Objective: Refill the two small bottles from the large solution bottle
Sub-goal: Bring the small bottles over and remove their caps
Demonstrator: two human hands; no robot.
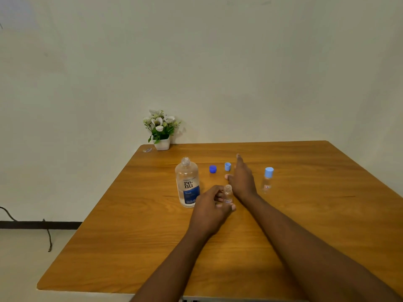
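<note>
The large clear solution bottle [187, 184] with a blue label stands uncapped on the wooden table [305, 214]. Just right of it my left hand [210, 211] grips a small uncapped clear bottle [228, 194], upright on the table. My right hand [241, 176] stretches forward with straight fingers beside a light blue cap [227, 166], holding nothing. A dark blue cap [212, 168] lies left of that cap. The second small bottle [267, 179] stands farther right with its light blue cap on.
A small white pot of white flowers [161, 129] stands at the table's far left corner, with a tiny wrapper-like scrap [147, 150] beside it. A dark cable [49, 236] hangs over the floor to the left of the table.
</note>
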